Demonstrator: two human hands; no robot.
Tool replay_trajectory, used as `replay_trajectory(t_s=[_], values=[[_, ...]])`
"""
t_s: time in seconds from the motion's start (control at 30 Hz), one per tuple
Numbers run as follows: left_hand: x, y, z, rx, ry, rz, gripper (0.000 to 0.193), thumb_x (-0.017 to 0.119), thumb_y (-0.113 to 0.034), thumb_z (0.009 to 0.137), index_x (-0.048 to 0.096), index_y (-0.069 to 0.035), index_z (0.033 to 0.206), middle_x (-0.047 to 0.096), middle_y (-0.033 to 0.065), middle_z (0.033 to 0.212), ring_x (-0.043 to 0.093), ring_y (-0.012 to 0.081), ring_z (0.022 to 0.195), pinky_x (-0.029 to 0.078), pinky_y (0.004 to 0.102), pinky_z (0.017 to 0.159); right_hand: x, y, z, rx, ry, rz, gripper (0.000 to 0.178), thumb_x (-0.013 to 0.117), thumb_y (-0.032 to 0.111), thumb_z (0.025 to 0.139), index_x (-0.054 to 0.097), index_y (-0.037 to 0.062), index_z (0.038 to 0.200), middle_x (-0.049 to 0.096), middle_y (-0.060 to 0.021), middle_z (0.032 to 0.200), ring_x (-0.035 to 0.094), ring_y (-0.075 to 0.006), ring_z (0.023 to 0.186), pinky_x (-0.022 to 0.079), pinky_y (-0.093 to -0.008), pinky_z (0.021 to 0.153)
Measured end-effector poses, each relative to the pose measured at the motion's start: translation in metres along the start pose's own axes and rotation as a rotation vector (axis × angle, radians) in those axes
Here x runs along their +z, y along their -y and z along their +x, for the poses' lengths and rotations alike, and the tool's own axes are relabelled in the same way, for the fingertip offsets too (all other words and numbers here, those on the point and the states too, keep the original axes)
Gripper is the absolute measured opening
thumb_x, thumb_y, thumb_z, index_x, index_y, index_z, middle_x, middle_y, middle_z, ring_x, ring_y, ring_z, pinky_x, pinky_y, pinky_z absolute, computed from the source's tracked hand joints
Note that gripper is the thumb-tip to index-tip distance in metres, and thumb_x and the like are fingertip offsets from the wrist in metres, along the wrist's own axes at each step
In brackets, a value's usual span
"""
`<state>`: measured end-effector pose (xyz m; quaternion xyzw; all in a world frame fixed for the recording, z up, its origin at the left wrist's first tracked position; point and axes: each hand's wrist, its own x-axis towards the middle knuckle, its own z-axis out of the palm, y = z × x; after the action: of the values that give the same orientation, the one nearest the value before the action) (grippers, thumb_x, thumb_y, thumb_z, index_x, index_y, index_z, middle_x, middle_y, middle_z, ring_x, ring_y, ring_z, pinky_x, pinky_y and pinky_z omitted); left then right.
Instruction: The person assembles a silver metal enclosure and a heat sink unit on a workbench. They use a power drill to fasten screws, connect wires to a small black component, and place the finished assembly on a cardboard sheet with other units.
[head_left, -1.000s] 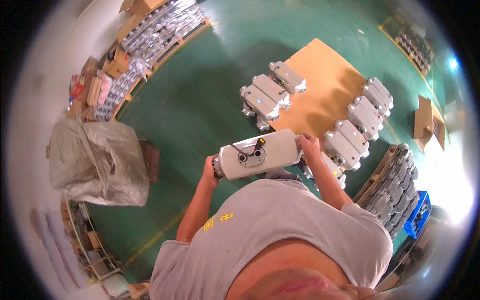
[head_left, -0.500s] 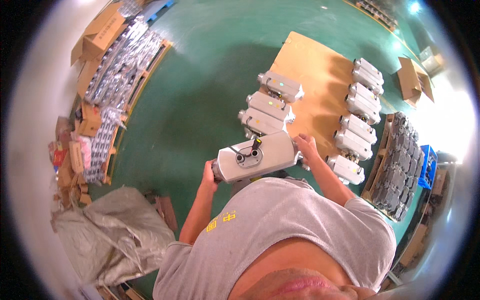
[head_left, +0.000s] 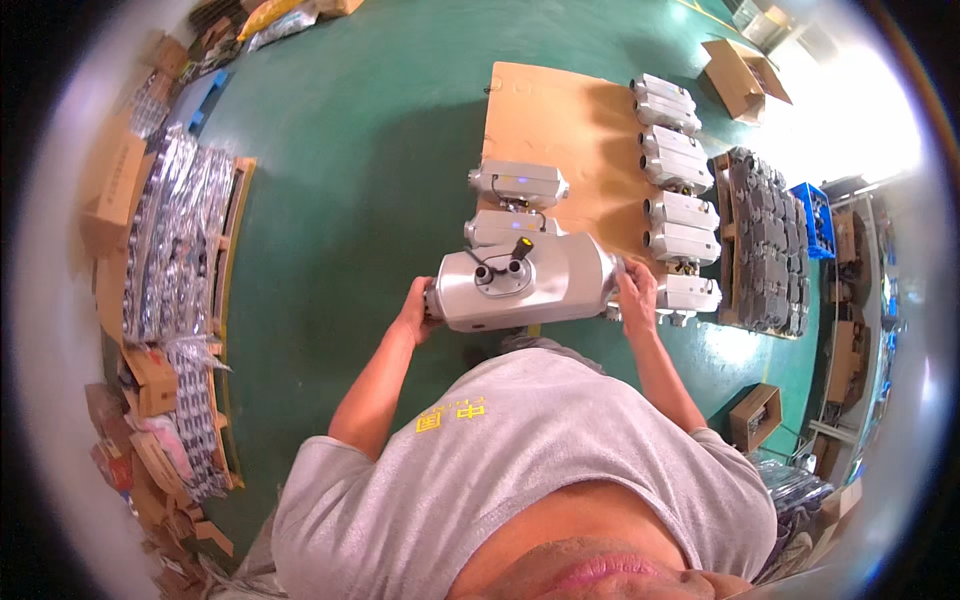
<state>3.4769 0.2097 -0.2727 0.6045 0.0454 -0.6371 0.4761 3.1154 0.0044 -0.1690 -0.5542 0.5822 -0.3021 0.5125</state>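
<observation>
Between my two hands is a silver air heater (head_left: pixel 570 290), a long rounded metal casing held level in front of my chest. Two short black-rimmed pipe stubs and a black cable with a yellow-marked plug (head_left: pixel 522 248) sit on its upward face. My left hand (head_left: pixel 412 312) grips the dark-ringed left end. At the other end, my right hand (head_left: pixel 637 292) is wrapped around the narrowed tip. Just beyond it, similar silver heaters (head_left: pixel 518 183) lie in a left row on a tan board (head_left: pixel 560 110), partly hidden by the one I hold.
A second row of heaters (head_left: pixel 675 157) lines the board's right side. Farther right are a pallet of dark grey castings (head_left: pixel 765 235), a blue crate (head_left: pixel 815 222) and an open carton (head_left: pixel 740 80). Plastic-wrapped parts (head_left: pixel 175 240) stand on a pallet at left, beside cartons (head_left: pixel 150 385).
My view has swung, so the board and rows sit farther left in it. The heater, still in both hands, has levelled out and come slightly right and up in the picture.
</observation>
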Motion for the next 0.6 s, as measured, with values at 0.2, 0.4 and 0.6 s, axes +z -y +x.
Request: replay_trajectory(t_s=[0.2, 0.4, 0.6], values=[[0.0, -0.069, 0.04, -0.043, 0.06, 0.214, 0.055, 0.047, -0.065, 0.088, 0.064, -0.017, 0.107, 0.065, 0.0033, 0.101, 0.06, 0.0188, 0.095, 0.049, 0.0437, 0.087, 0.032, -0.084, 0.038, 0.173, -0.135, 0.173, 0.037, 0.059, 0.007, 0.087, 0.065, -0.0063, 0.122, 0.069, -0.0069, 0.101, 0.062, -0.013, 0.088, 0.048, -0.0277, 0.079], [-0.008, -0.119, 0.094, -0.054, 0.018, 0.386, 0.061, 0.043, -0.066, 0.089, 0.067, -0.015, 0.113, 0.068, 0.0058, 0.105, 0.062, 0.0208, 0.096, 0.05, 0.0425, 0.083, 0.071, -0.09, 0.064, 0.299, -0.138, 0.165, 0.034, 0.06, 0.007, 0.087, 0.067, -0.0076, 0.117, 0.07, -0.0062, 0.095, 0.061, -0.0137, 0.082, 0.048, -0.0277, 0.074], [-0.015, -0.159, 0.162, -0.191, 0.106, 0.408, 0.068, 0.05, -0.065, 0.089, 0.062, -0.006, 0.122, 0.064, 0.0129, 0.121, 0.061, 0.028, 0.11, 0.048, 0.0457, 0.096, 0.099, -0.072, 0.072, 0.425, -0.178, 0.076, 0.031, 0.061, 0.008, 0.087, 0.068, -0.0087, 0.113, 0.069, -0.0059, 0.095, 0.061, -0.0122, 0.084, 0.047, -0.0263, 0.075]])
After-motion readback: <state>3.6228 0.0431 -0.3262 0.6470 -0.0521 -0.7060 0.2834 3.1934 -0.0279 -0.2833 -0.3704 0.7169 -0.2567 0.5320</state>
